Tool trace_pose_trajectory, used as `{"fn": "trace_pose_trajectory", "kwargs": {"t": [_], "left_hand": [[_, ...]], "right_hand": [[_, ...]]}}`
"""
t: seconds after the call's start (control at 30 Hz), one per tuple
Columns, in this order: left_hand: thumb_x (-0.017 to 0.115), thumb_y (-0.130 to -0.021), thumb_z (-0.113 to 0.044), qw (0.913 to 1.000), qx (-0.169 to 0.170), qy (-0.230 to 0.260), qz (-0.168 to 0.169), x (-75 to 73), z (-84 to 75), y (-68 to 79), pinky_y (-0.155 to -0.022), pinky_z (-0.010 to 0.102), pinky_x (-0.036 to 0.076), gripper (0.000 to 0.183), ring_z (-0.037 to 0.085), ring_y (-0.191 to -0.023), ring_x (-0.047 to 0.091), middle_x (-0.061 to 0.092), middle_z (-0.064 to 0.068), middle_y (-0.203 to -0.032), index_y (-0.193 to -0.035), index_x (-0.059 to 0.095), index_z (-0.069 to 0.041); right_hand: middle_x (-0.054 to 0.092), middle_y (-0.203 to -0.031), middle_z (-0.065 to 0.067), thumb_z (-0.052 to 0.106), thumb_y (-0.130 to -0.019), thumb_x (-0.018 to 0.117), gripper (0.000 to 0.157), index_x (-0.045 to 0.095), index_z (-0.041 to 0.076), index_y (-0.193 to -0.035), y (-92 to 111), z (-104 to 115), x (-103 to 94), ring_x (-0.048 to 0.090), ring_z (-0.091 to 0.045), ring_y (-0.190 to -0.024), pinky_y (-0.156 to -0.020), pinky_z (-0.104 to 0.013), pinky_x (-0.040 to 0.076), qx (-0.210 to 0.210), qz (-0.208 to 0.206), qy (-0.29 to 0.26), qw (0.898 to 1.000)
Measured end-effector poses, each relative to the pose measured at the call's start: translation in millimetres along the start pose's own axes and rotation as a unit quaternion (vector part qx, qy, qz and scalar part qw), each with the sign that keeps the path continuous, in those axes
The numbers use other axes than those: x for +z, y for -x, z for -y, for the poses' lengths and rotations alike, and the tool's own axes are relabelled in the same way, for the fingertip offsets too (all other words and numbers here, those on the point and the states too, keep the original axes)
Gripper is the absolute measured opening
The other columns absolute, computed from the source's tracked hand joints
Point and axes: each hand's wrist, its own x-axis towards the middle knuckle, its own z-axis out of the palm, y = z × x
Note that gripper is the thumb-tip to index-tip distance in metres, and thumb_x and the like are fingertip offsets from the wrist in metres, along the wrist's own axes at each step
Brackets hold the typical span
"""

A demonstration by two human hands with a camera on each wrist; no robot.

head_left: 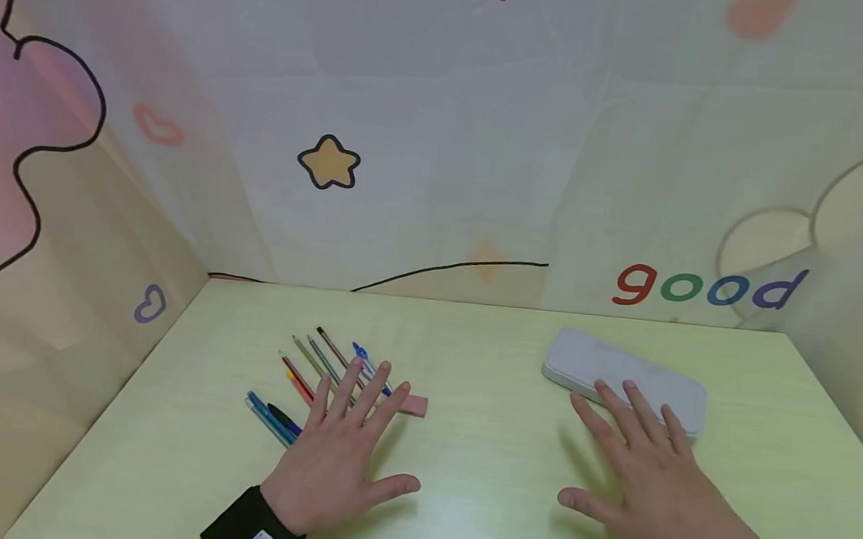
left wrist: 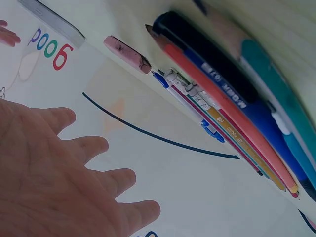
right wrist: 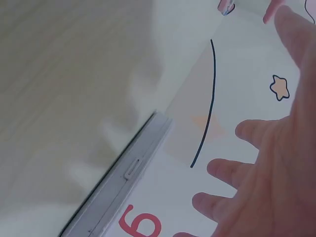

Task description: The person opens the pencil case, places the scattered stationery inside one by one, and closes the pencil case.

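My left hand point(head_left: 339, 455) is held palm down with its fingers spread, its fingertips overlapping a loose group of pencils and pens in the head view. Among them are a dark red pencil point(head_left: 333, 346), a blue-and-clear pen point(head_left: 362, 354), a teal pen point(head_left: 265, 415) and a blue pen with a black cap point(left wrist: 207, 59). A pink eraser point(head_left: 414, 405) lies just right of the fingers. My right hand point(head_left: 653, 485) is spread too, fingertips overlapping the near edge of a pale grey pencil case point(head_left: 620, 366). The case looks closed. Neither hand grips anything.
A pale wooden table point(head_left: 480, 440) holds everything. Behind it hangs a printed cloth point(head_left: 440, 153) with a star, hearts and the word "good". Similar cloth walls stand at the left and right sides.
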Motion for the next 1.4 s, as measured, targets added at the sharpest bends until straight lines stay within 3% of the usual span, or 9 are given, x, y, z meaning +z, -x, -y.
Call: {"fn": "trace_pose_trajectory", "kwargs": {"t": [0.5, 0.73, 1.07, 1.4], "left_hand": [[0.038, -0.083, -0.086, 1.0000, -0.001, 0.001, 0.007, -0.3, -0.5, 1.1, -0.114, 0.063, 0.010, 0.098, 0.038, -0.150, 0.006, 0.014, 0.007, -0.166, -0.159, 0.030, -0.024], [0.038, -0.083, -0.086, 1.0000, -0.001, 0.004, 0.009, -0.6, -0.6, -0.2, -0.114, 0.063, 0.009, 0.098, 0.039, -0.149, 0.007, 0.014, 0.007, -0.165, -0.159, 0.030, -0.024], [0.039, -0.084, -0.086, 1.0000, 0.000, 0.002, 0.004, -1.1, -0.7, -0.3, -0.114, 0.063, 0.009, 0.098, 0.039, -0.149, 0.007, 0.014, 0.007, -0.166, -0.159, 0.030, -0.023], [0.039, -0.083, -0.085, 0.9999, 0.007, -0.010, -0.006, -2.3, -1.3, -0.8, -0.113, 0.063, 0.010, 0.098, 0.039, -0.149, 0.009, 0.015, 0.008, -0.165, -0.158, 0.033, -0.021]], "right_hand": [[0.026, -0.159, -0.018, 0.074, -0.085, 0.056, 0.100, 0.021, 0.019, -0.161, -13, -29, -10.0, 0.011, -0.041, -0.147, -0.111, -0.067, 0.003, 0.040, 0.021, -0.018, 0.999], [0.028, -0.155, -0.023, 0.077, -0.083, 0.056, 0.103, 0.024, 0.015, -0.159, -20, -52, -11.0, 0.021, -0.050, -0.141, -0.100, -0.075, 0.017, 0.067, 0.039, -0.025, 0.997], [0.031, -0.151, -0.028, 0.075, -0.080, 0.061, 0.105, 0.031, 0.008, -0.155, -25, -86, -5.0, 0.027, -0.057, -0.133, -0.095, -0.075, 0.024, 0.093, 0.045, -0.037, 0.994], [0.029, -0.150, -0.032, 0.074, -0.077, 0.065, 0.111, 0.028, 0.005, -0.155, -23, -110, 5.0, 0.029, -0.057, -0.131, -0.089, -0.080, 0.028, 0.121, 0.073, -0.053, 0.989]]}}
